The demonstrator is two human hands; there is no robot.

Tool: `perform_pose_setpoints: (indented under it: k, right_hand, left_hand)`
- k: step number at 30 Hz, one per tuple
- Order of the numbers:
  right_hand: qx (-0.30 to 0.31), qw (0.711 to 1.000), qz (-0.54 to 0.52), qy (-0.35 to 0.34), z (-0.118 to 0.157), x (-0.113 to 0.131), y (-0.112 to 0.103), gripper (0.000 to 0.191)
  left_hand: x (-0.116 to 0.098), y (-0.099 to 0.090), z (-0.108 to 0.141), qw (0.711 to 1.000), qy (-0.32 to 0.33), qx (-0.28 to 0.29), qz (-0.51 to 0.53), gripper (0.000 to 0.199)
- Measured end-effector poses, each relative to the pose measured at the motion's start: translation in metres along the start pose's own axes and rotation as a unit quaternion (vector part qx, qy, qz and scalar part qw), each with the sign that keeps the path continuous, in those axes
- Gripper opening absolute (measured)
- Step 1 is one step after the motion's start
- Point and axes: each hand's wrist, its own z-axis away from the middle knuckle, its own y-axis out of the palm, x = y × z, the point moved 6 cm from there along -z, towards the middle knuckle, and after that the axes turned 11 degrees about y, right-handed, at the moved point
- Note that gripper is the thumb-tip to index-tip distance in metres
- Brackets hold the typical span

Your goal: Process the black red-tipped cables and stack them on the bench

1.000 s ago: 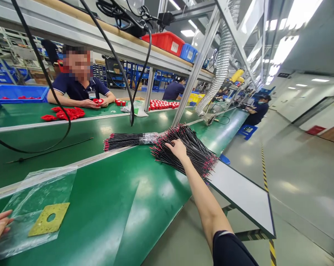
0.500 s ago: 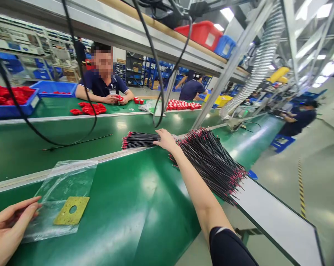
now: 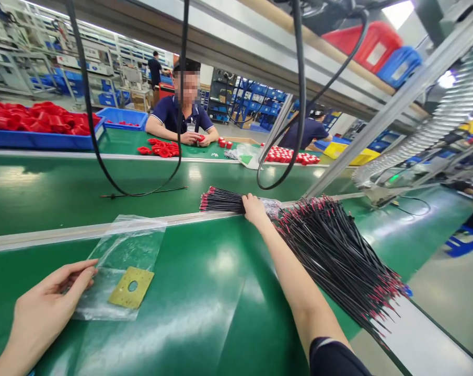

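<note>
My left hand (image 3: 59, 297) pinches the left edge of a clear plastic bag (image 3: 136, 243) between thumb and fingers. The bag lies flat on the green surface, and a yellow square pad with a round hole (image 3: 131, 288) shows at its lower part. Farther off, my right hand (image 3: 255, 208) is closed over one end of a bundle of black cables (image 3: 224, 200) with red tips, by the metal strip. Its fingertips are partly hidden. To the right of my right forearm spreads a large pile of similar black cables (image 3: 334, 256).
Across the belt, a co-worker (image 3: 187, 112) handles a small red part. Blue bins (image 3: 40, 138) of red parts stand at the far left. Black cords (image 3: 181, 104) hang from the overhead frame. A single cable (image 3: 146, 191) lies on the belt; a metal post (image 3: 338, 136) slants up at right.
The view has turned left, so everything sits farther right. My right hand's fingers have closed more round the cable bundle. My left hand keeps its pinch on the bag.
</note>
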Motion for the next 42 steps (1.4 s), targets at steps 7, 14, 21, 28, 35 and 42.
perform_pose_setpoints:
  k: [7,14,21,28,35,42]
  right_hand:
    - [-0.028,1.0,0.006,-0.004,-0.003,-0.005,0.002,0.043]
    - [-0.103,0.994,0.0,-0.042,0.02,0.004,-0.021,0.03]
    - [-0.206,0.975,0.003,-0.083,0.042,0.018,-0.059,0.032]
    - [-0.204,0.976,-0.012,-0.069,0.081,0.029,-0.093,0.031]
    - [-0.181,0.975,-0.116,-0.06,0.16,0.03,-0.125,0.032]
    - [-0.247,0.923,-0.172,-0.239,0.267,0.073,-0.161,0.028]
  left_hand:
    - [-0.006,0.0,0.001,0.995,-0.044,0.036,0.086,0.042]
    - [-0.008,0.002,0.0,0.992,-0.026,0.043,0.115,0.041]
    - [-0.013,0.001,0.0,0.991,0.001,0.043,0.129,0.043]
    - [-0.021,-0.004,-0.001,0.99,0.04,0.026,0.13,0.041]
    - [-0.024,-0.006,-0.001,0.987,0.067,0.019,0.144,0.04]
    - [-0.068,-0.03,0.012,0.967,0.158,0.036,0.194,0.038]
